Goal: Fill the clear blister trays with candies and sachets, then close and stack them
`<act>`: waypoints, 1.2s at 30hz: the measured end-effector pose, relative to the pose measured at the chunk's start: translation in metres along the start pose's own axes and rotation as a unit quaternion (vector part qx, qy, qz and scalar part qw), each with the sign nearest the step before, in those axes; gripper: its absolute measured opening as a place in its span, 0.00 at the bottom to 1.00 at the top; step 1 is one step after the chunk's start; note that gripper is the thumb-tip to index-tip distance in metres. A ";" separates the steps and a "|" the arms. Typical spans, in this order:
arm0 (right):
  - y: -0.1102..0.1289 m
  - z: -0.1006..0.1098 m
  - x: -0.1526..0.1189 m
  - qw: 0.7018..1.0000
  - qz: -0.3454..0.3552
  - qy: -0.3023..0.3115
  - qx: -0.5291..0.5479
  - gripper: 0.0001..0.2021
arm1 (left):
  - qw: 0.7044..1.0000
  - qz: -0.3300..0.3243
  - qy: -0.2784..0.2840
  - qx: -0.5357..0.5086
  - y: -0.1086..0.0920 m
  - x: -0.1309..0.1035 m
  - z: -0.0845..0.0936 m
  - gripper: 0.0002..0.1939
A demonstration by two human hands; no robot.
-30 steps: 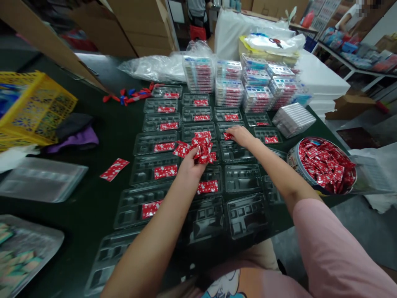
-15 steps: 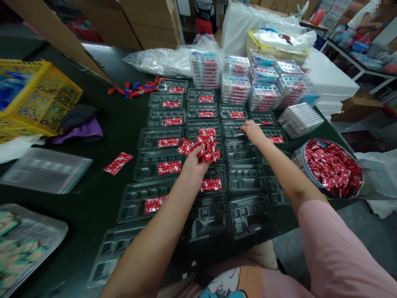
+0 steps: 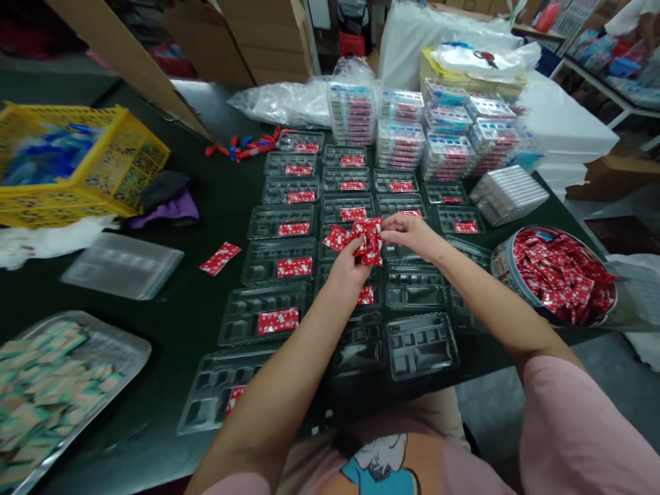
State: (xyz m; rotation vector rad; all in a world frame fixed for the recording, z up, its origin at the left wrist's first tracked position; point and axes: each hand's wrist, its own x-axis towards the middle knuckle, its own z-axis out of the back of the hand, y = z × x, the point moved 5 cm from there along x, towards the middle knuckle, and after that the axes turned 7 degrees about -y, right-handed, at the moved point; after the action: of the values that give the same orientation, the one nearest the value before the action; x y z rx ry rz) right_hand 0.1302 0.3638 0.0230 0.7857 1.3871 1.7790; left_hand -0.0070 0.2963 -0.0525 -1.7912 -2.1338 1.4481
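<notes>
A fanned bunch of small red packets with white spots is gripped in my left hand, above the middle of the rows of clear plastic trays. At the bunch's right edge, my right hand has its thumb and fingers pinched on a packet; the fingertips partly hide it. Just behind that hand, a tray holds a red packet. Many trays in the left and far rows have one packet each, such as this packet. Bare compartments show in the near right tray.
At the right stands a round tin full of red packets, near a stack of clear trays. Filled packs are piled behind. On the left are a yellow basket, a loose packet and a metal tray of striped pieces.
My right hand has come back from a tray to the bunch in my left hand. A red packet now shows in the tray it was over. The view has shifted slightly.
</notes>
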 end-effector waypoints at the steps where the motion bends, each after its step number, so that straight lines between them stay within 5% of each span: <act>1: 0.003 -0.005 -0.004 0.999 -0.019 -0.001 0.037 0.08 | 1.000 0.007 -0.008 0.010 0.002 -0.002 -0.002 0.10; 7: 0.015 -0.002 -0.015 0.994 -0.088 -0.032 0.056 0.06 | 0.996 -0.036 -0.017 0.079 0.007 -0.012 -0.006 0.14; 13: 0.008 0.044 -0.029 0.992 -0.118 -0.037 0.023 0.05 | 0.981 -0.135 -0.001 0.141 -0.005 -0.023 0.012 0.25; 18: -0.035 0.077 -0.034 0.977 -0.153 -0.064 -0.133 0.06 | 0.985 -0.122 -0.006 0.122 -0.008 -0.025 0.026 0.23; 22: -0.051 0.086 -0.031 0.926 -0.119 -0.103 -0.344 0.12 | 0.992 -0.083 -0.029 0.088 -0.010 -0.025 0.032 0.16; 29: -0.046 0.071 -0.038 0.840 -0.043 -0.127 -0.526 0.11 | 0.992 0.053 -0.098 -0.055 -0.017 -0.051 0.053 0.09; 34: -0.024 0.022 -0.033 0.883 0.131 -0.040 -0.449 0.11 | 0.985 0.081 -0.114 -0.105 -0.020 -0.078 0.071 0.11; 36: -0.019 -0.001 -0.029 0.890 0.146 -0.011 -0.432 0.11 | 0.984 0.082 -0.122 -0.103 -0.019 -0.084 0.078 0.11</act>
State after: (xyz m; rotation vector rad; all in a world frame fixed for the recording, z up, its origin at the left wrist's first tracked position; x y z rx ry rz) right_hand 0.1486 0.3419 0.0036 0.5147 0.3410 2.3164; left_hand -0.0334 0.1835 -0.0413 -1.9954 -2.3819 1.6142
